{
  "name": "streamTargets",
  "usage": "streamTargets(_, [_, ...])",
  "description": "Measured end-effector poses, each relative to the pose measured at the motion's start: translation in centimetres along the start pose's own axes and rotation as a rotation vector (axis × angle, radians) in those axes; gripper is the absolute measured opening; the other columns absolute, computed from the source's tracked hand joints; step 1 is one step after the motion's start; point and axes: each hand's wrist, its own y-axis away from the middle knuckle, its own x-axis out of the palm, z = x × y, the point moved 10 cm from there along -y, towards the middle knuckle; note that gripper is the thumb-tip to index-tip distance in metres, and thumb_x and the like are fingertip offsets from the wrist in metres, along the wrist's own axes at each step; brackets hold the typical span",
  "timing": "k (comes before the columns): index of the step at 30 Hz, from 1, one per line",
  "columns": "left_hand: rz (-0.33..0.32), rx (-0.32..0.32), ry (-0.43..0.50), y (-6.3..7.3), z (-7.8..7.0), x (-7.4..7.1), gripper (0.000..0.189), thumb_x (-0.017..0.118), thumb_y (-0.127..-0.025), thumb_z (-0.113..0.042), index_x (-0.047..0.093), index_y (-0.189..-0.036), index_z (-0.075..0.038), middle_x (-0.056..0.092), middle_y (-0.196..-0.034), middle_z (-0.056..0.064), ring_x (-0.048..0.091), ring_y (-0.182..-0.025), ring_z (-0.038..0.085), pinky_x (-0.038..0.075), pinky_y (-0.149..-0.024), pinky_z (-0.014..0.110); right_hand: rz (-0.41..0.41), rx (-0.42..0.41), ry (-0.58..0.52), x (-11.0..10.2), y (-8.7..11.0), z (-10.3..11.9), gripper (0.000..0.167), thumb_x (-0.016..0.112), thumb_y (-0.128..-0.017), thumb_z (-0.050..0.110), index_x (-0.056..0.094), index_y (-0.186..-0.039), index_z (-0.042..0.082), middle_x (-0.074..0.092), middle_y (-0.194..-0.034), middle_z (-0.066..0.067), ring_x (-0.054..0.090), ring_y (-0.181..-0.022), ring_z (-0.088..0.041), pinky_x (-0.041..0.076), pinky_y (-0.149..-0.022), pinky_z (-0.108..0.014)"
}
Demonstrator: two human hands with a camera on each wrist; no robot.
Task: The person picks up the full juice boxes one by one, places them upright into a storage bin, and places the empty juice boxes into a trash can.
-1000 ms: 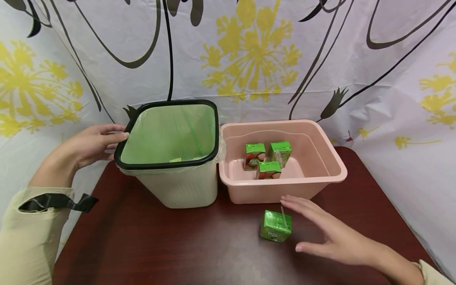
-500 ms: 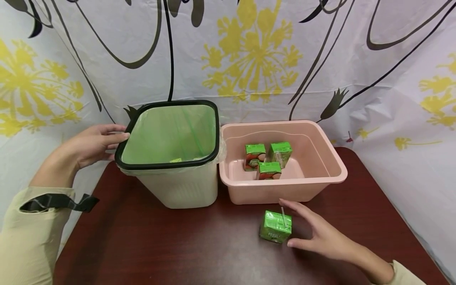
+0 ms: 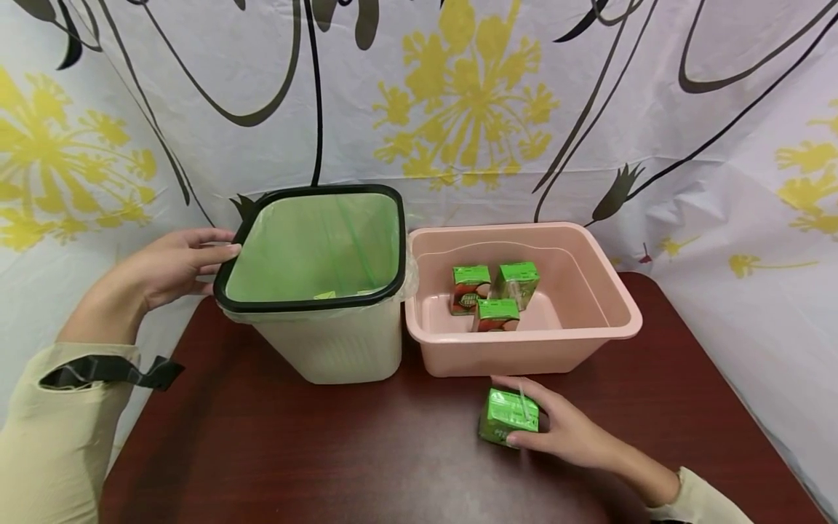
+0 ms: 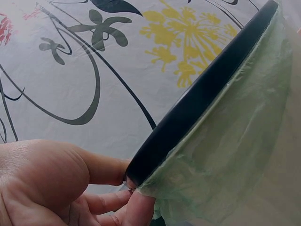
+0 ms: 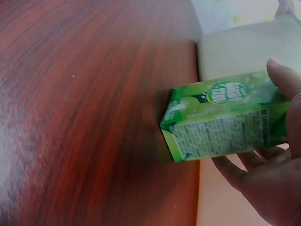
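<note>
A green juice box [image 3: 509,413] with a clear straw stands on the table in front of the pink tub. My right hand [image 3: 556,426] grips it from the right, thumb on the near side and fingers behind. In the right wrist view the printed carton [image 5: 221,115] sits between thumb and fingers, its base close to the wood. At the far left, my left hand [image 3: 173,269] holds the black rim [image 3: 225,280] of a pale trash bin [image 3: 334,349]. The left wrist view shows the thumb at the rim's edge and fingers below, against the green liner [image 4: 221,155].
Right of the bin is a pink tub [image 3: 524,353] holding three juice boxes [image 3: 495,315], two of them partly red. Small yellowish-green bits show inside the bin. A flower-printed white cloth [image 3: 655,145] hangs behind the dark wooden table [image 3: 294,451].
My right hand has moved left to the juice box and closed its thumb and fingers around it. The left hand has stayed at the bin's rim.
</note>
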Motion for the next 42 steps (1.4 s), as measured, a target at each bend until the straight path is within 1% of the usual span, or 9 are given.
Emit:
streamTargets(3, [0.0,-0.001,-0.001,0.0,0.0,0.0,0.034,0.047,-0.11,-0.025,0.036,-0.138,-0.009,0.065,-0.099,-0.018,0.064,-0.096,0.0,0.057,-0.078,0.03,-0.008,-0.006,-0.003,0.3,-0.2,0.0,0.066,0.078,-0.092,0.015,0.048,-0.15,0.018,0.055,-0.142,-0.012,0.06,-0.107,-0.012,0.054,-0.086,-0.025])
streamTargets(9, [0.002,0.0,0.008,0.0,0.1,0.0,0.033,0.047,-0.11,-0.024,0.036,-0.137,-0.009,0.065,-0.1,-0.018,0.064,-0.095,0.0,0.058,-0.078,0.03,-0.029,-0.026,0.032,0.4,-0.3,0.2,0.058,0.078,-0.092,0.016,0.054,-0.145,0.018,0.063,-0.127,-0.003,0.063,-0.097,-0.011,0.053,-0.083,-0.025])
streamTargets(16, [0.001,-0.002,0.005,0.0,0.2,0.0,0.032,0.048,-0.11,-0.024,0.037,-0.136,-0.01,0.065,-0.099,-0.018,0.064,-0.095,0.0,0.057,-0.077,0.03,0.008,-0.067,0.035,0.6,-0.4,1.0,0.056,0.076,-0.094,0.014,0.054,-0.145,0.018,0.065,-0.122,0.001,0.064,-0.093,-0.011,0.054,-0.08,-0.026])
streamTargets(22, [0.002,-0.002,0.003,0.0,0.2,0.0,0.032,0.047,-0.11,-0.024,0.037,-0.137,-0.01,0.066,-0.099,-0.018,0.064,-0.095,0.0,0.058,-0.077,0.03,0.03,-0.14,0.07,-0.2,-0.6,3.3,0.056,0.077,-0.092,0.01,0.055,-0.144,0.015,0.068,-0.115,0.003,0.065,-0.089,-0.011,0.054,-0.079,-0.026])
streamTargets(30, [0.001,-0.002,-0.004,0.0,0.1,0.0,0.034,0.047,-0.11,-0.025,0.036,-0.138,-0.009,0.065,-0.099,-0.018,0.064,-0.095,0.0,0.057,-0.077,0.029,0.081,-0.123,0.064,-1.8,-1.0,6.6,0.055,0.076,-0.093,0.01,0.055,-0.144,0.015,0.066,-0.121,0.001,0.065,-0.094,-0.011,0.057,-0.078,-0.027])
streamTargets(32, [0.001,-0.001,-0.006,0.0,0.1,0.0,0.035,0.047,-0.11,-0.025,0.035,-0.139,-0.009,0.065,-0.099,-0.018,0.064,-0.095,0.0,0.057,-0.078,0.029,0.074,-0.157,0.108,-2.3,-1.2,7.7,0.055,0.077,-0.093,0.01,0.055,-0.143,0.015,0.066,-0.118,0.002,0.065,-0.093,-0.012,0.056,-0.078,-0.027])
streamTargets(37, [-0.001,-0.004,-0.007,-0.1,0.1,-0.1,0.036,0.048,-0.11,-0.025,0.035,-0.14,-0.009,0.065,-0.099,-0.018,0.063,-0.095,0.0,0.057,-0.077,0.029,0.08,-0.162,0.113,-3.6,-1.5,9.7,0.057,0.076,-0.092,0.006,0.054,-0.144,0.014,0.067,-0.117,0.003,0.066,-0.093,-0.013,0.057,-0.077,-0.028])
streamTargets(40, [-0.002,-0.01,0.001,-0.1,0.1,-0.1,0.035,0.048,-0.11,-0.025,0.036,-0.138,-0.009,0.065,-0.099,-0.018,0.064,-0.095,0.0,0.057,-0.077,0.029,0.072,-0.136,0.126,-4.5,-1.9,10.5,0.058,0.077,-0.091,0.005,0.054,-0.144,0.015,0.068,-0.117,0.004,0.067,-0.095,-0.012,0.057,-0.079,-0.027])
streamTargets(42, [-0.003,-0.012,0.003,-0.1,0.1,-0.1,0.035,0.048,-0.109,-0.025,0.035,-0.138,-0.009,0.065,-0.098,-0.018,0.064,-0.094,0.0,0.057,-0.077,0.029,0.072,-0.131,0.127,-5.1,-2.2,11.3,0.058,0.076,-0.091,0.004,0.054,-0.144,0.014,0.067,-0.116,0.003,0.066,-0.095,-0.013,0.058,-0.076,-0.029])
